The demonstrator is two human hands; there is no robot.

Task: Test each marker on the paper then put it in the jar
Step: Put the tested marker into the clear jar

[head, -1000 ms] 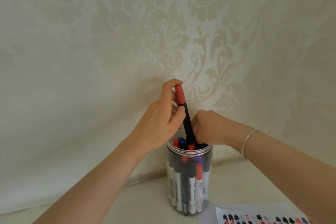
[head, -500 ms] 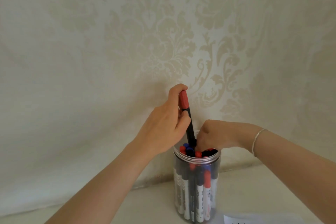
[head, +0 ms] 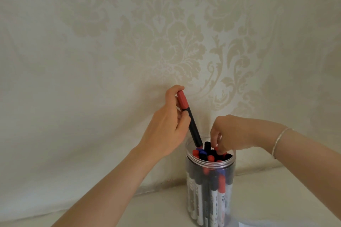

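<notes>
Crowding is the risk: the jar (head: 210,180), low and right of centre on the tabletop (head: 276,199), looks packed. The left hand (head: 166,129) grips a red-capped marker (head: 188,118) slanting into its mouth; the right hand (head: 230,132) has curled fingers among the caps, grip unclear. Forcing could tip the jar

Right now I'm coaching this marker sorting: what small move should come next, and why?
Probably ease the red-capped marker straight down: the left hand holds it tilted, tip just inside the jar, while the right hand's fingers part the packed markers.
</notes>
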